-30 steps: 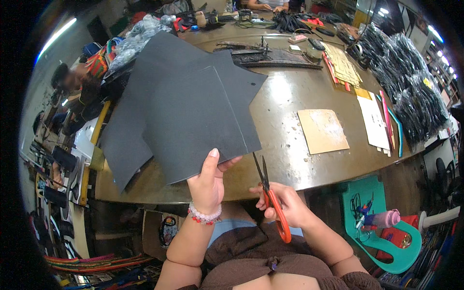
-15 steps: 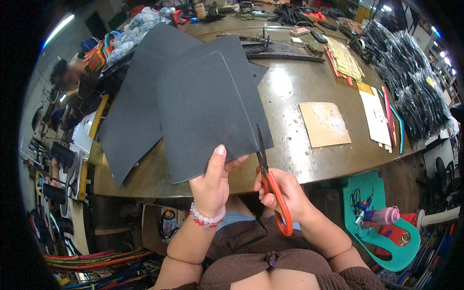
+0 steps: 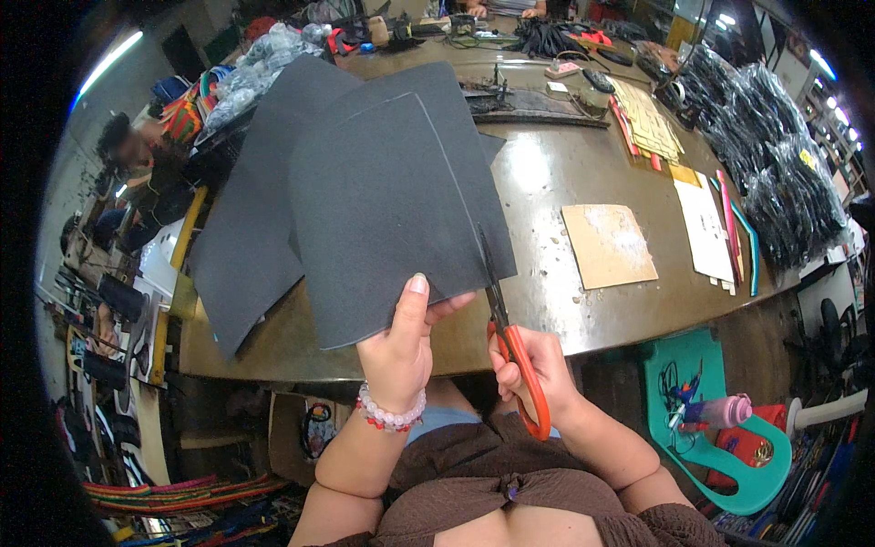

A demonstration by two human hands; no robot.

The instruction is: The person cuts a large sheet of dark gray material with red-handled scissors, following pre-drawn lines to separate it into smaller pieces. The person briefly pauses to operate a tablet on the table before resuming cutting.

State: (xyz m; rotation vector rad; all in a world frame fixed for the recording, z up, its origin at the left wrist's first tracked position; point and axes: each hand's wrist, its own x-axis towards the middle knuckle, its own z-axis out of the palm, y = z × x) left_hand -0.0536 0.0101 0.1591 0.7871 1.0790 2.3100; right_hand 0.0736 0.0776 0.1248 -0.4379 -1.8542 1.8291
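A black sheet (image 3: 383,201) with a pale line drawn on it is pinched at its near edge by my left hand (image 3: 401,342), thumb on top and fingers beneath. My right hand (image 3: 533,365) grips a pair of scissors (image 3: 526,378) with orange-red handles. Their dark blades point away from me and lie at the sheet's near right edge, along the drawn line. A narrow strip of the sheet stands to the right of the blades. Behind and left, another black sheet (image 3: 241,237) lies partly under the first.
A tan square board (image 3: 609,244) lies on the brown table (image 3: 538,314) to the right. Beyond are white card (image 3: 702,223), yellowish pattern pieces (image 3: 647,118) and plastic-wrapped black bundles (image 3: 775,146). A green stool (image 3: 688,360) holds a pink bottle (image 3: 725,410). A person (image 3: 141,164) is at far left.
The scissors have shifted slightly forward and left along the line, with their blades closer together. The sheet has tilted a little; my left hand keeps its hold.
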